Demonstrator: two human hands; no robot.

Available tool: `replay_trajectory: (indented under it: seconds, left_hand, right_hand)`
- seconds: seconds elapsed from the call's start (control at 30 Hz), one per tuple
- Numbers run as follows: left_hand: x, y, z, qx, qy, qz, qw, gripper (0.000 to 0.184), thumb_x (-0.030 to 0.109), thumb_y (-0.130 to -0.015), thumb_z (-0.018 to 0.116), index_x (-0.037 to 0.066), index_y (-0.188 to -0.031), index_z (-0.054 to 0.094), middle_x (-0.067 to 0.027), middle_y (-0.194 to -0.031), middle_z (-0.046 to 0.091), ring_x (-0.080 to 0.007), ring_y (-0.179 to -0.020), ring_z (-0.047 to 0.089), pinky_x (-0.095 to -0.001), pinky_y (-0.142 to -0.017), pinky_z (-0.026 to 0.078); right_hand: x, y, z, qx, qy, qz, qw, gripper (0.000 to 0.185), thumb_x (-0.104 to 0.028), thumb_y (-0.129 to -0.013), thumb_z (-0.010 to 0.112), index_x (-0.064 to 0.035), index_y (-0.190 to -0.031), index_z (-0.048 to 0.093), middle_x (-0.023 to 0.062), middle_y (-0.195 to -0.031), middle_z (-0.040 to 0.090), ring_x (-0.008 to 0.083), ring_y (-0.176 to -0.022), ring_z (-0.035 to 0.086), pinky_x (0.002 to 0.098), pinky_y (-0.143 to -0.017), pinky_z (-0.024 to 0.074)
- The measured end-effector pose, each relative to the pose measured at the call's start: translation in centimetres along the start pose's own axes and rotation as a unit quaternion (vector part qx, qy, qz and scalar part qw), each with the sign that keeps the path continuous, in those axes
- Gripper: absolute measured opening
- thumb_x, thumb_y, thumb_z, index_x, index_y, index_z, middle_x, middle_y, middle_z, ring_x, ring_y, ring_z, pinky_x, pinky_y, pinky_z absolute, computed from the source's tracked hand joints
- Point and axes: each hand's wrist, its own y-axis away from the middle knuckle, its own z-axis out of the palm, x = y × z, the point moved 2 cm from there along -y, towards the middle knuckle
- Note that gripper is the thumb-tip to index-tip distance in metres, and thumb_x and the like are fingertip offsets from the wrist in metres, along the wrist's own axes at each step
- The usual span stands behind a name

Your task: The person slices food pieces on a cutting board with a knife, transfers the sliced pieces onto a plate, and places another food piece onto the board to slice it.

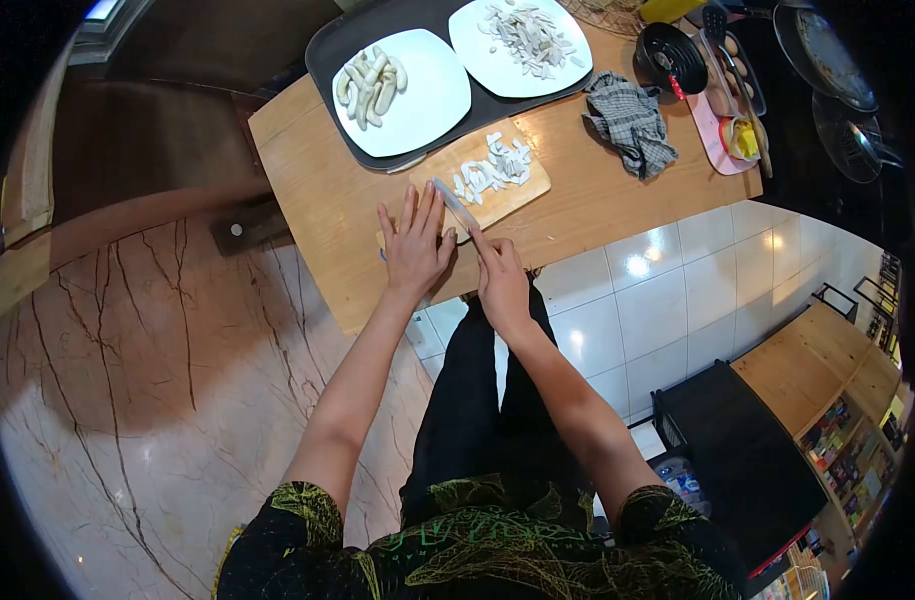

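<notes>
My right hand [500,275] is wrapped around the handle of a knife [457,207], its blade angled over a wooden cutting board [528,192]. Close to the blade's left side, my left hand [415,248] lies with fingers stretched out over the board's left end; whatever is under it is hidden. Chopped white pieces [498,168] are scattered on the board right of the knife. One pale strip [407,164] rests near the tray's edge, beyond my left fingertips.
A dark tray [323,55] holds a white plate [433,115] of pale, long, finger-shaped pieces and another plate [468,62] of chopped bits. To the right are a checked cloth [633,125], a black bowl [671,55], eggs and pans [828,60]. The wooden table [323,220] has its near edge by my legs.
</notes>
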Motion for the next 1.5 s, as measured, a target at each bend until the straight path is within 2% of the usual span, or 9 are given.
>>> replay_trajectory:
  seconds: [0.23, 0.53, 0.83, 0.93, 1.03, 1.1, 1.23, 1.33, 1.5]
  left_hand:
    - [0.6, -1.1, 0.7, -0.059, 0.016, -0.011, 0.998, 0.072, 0.046, -0.109, 0.053, 0.008, -0.168, 0.040, -0.0081, -0.176, 0.038, -0.0312, -0.166, 0.027, -0.0711, -0.130, 0.004]
    - [2.9, -3.9, 1.4, -0.057, 0.041, -0.008, 0.998, 0.071, 0.044, -0.111, 0.049, 0.006, -0.169, 0.037, -0.0084, -0.177, 0.036, -0.0308, -0.166, 0.024, -0.0709, -0.130, 0.002]
    - [5.3, -6.5, 0.8, -0.012, 0.073, 0.002, 0.997, 0.068, 0.038, -0.110, 0.052, 0.006, -0.168, 0.038, -0.0089, -0.176, 0.037, -0.0313, -0.166, 0.026, -0.0717, -0.129, 0.001]
    - [6.1, -7.3, 0.9, 0.002, 0.088, 0.006, 0.996, 0.068, 0.037, -0.110, 0.053, 0.005, -0.168, 0.038, -0.0094, -0.175, 0.038, -0.0319, -0.165, 0.027, -0.0722, -0.129, 0.000]
    - [6.5, -7.4, 0.9, 0.003, 0.098, -0.001, 0.995, 0.067, 0.036, -0.110, 0.053, 0.005, -0.168, 0.039, -0.0095, -0.175, 0.039, -0.0321, -0.165, 0.027, -0.0725, -0.129, 0.000]
    - [6.5, -7.4, 0.8, 0.002, 0.101, -0.008, 0.995, 0.067, 0.036, -0.110, 0.053, 0.005, -0.168, 0.039, -0.0095, -0.175, 0.039, -0.0322, -0.165, 0.028, -0.0726, -0.129, 0.000]
    - [5.9, -6.1, 0.4, -0.008, 0.111, -0.031, 0.993, 0.065, 0.037, -0.111, 0.052, 0.006, -0.167, 0.041, -0.0096, -0.175, 0.039, -0.0320, -0.165, 0.028, -0.0726, -0.129, -0.001]
    - [4.9, -5.1, 0.2, -0.006, 0.117, -0.055, 0.992, 0.064, 0.037, -0.111, 0.051, 0.007, -0.167, 0.042, -0.0098, -0.174, 0.041, -0.0322, -0.164, 0.030, -0.0723, -0.129, -0.001]
    - [2.3, -2.7, 0.5, 0.003, 0.082, -0.127, 0.988, 0.062, 0.038, -0.111, 0.052, 0.003, -0.162, 0.046, -0.0151, -0.171, 0.044, -0.0350, -0.161, 0.036, -0.0698, -0.130, 0.002]
  right_hand:
    - [1.0, -1.3, -0.8, 0.022, 0.006, -0.020, 1.000, 0.056, -0.002, -0.102, 0.063, -0.0191, -0.155, 0.062, 0.0158, -0.111, 0.063, 0.0350, -0.102, 0.067, 0.0439, -0.089, 0.0562]
    - [2.3, -2.9, -2.4, 0.032, -0.001, 0.008, 0.999, 0.055, -0.003, -0.104, 0.060, -0.0231, -0.155, 0.062, 0.0142, -0.110, 0.064, 0.0347, -0.097, 0.069, 0.0433, -0.083, 0.0575]
    - [1.4, -4.0, -5.5, 0.022, -0.083, 0.052, 0.995, 0.046, -0.008, -0.107, 0.056, -0.0163, -0.153, 0.062, 0.0166, -0.110, 0.064, 0.0380, -0.099, 0.068, 0.0451, -0.087, 0.0557]
    - [2.1, -4.6, -6.0, 0.037, -0.131, 0.032, 0.990, 0.045, -0.007, -0.106, 0.054, -0.0116, -0.151, 0.062, 0.0187, -0.119, 0.069, 0.0398, -0.105, 0.070, 0.0451, -0.094, 0.0553]
    - [3.3, -4.7, -5.6, -0.001, -0.202, 0.101, 0.974, 0.045, -0.006, -0.105, 0.054, -0.0083, -0.149, 0.062, 0.0208, -0.129, 0.071, 0.0410, -0.114, 0.070, 0.0441, -0.100, 0.0543]
    - [3.6, -4.8, -5.5, 0.015, -0.198, 0.074, 0.977, 0.042, -0.004, -0.107, 0.054, -0.0033, -0.148, 0.063, 0.0129, -0.102, 0.074, 0.0191, -0.085, 0.067, 0.0340, -0.083, 0.0556]
    - [2.9, -4.4, -5.4, 0.018, -0.179, 0.045, 0.983, 0.043, -0.004, -0.106, 0.056, -0.0064, -0.149, 0.064, 0.0136, -0.106, 0.072, 0.0227, -0.087, 0.068, 0.0345, -0.082, 0.0559]
    - [1.5, -3.5, -5.6, 0.007, -0.064, 0.018, 0.998, 0.050, -0.001, -0.103, 0.059, -0.0143, -0.151, 0.063, 0.0156, -0.115, 0.066, 0.0341, -0.097, 0.070, 0.0411, -0.083, 0.0572]
    - [2.2, -2.3, -3.7, -0.021, 0.053, -0.036, 0.998, 0.057, -0.002, -0.100, 0.061, -0.0171, -0.155, 0.059, 0.0158, -0.117, 0.063, 0.0361, -0.103, 0.067, 0.0457, -0.086, 0.0572]
